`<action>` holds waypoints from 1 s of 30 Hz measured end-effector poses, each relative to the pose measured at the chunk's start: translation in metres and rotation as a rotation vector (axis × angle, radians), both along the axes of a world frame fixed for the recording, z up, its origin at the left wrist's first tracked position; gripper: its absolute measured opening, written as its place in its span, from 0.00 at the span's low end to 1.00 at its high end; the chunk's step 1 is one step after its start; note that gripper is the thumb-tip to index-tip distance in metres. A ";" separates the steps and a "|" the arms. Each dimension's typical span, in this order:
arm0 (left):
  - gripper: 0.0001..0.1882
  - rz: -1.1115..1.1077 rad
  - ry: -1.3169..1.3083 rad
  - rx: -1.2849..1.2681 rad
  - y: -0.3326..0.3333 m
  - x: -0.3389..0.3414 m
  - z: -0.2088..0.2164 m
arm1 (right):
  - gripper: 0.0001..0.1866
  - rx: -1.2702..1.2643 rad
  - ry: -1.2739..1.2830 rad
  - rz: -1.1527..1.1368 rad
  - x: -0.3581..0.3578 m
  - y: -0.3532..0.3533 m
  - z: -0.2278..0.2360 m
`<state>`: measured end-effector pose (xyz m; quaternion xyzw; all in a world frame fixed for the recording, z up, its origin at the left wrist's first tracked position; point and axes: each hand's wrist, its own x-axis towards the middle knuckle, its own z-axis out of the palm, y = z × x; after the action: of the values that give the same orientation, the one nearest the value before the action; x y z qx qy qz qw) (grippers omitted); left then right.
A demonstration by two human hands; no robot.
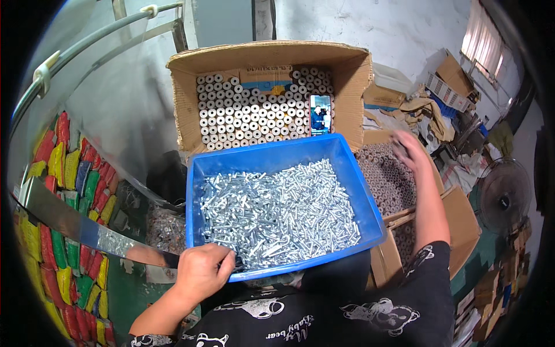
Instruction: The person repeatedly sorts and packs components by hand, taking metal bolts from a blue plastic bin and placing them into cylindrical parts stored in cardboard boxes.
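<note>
In front of the torso, silvery metal pins [277,214] are held in a blue bin [306,263]. At its near left corner, the left hand [203,269] is curled; whether anything is grasped cannot be told. The blurred right hand [411,151] is held over a cardboard box [374,137] of ringlike parts [384,176], its grip unclear. Behind, holed cylinders [245,118] are stacked.

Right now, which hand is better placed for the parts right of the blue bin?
Probably the right hand: it's by the round parts; the left hand is at the near-left corner of the blue bin.
</note>
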<state>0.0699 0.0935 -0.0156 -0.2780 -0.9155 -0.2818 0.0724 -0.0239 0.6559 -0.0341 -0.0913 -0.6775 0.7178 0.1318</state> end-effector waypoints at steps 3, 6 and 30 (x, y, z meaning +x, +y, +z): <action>0.11 -0.011 0.023 0.018 -0.002 -0.001 -0.003 | 0.15 0.436 -0.025 0.312 -0.088 -0.115 0.060; 0.09 -0.047 0.023 0.033 -0.005 -0.002 -0.003 | 0.21 1.108 0.097 0.156 -0.182 -0.207 0.057; 0.12 -0.095 0.024 0.059 -0.013 -0.004 -0.010 | 0.21 0.732 0.244 -0.026 -0.201 -0.373 0.028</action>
<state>0.0660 0.0806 -0.0258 -0.3220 -0.8917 -0.3083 0.0779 -0.2250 0.2831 -0.0058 0.0393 -0.8670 0.4323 0.2445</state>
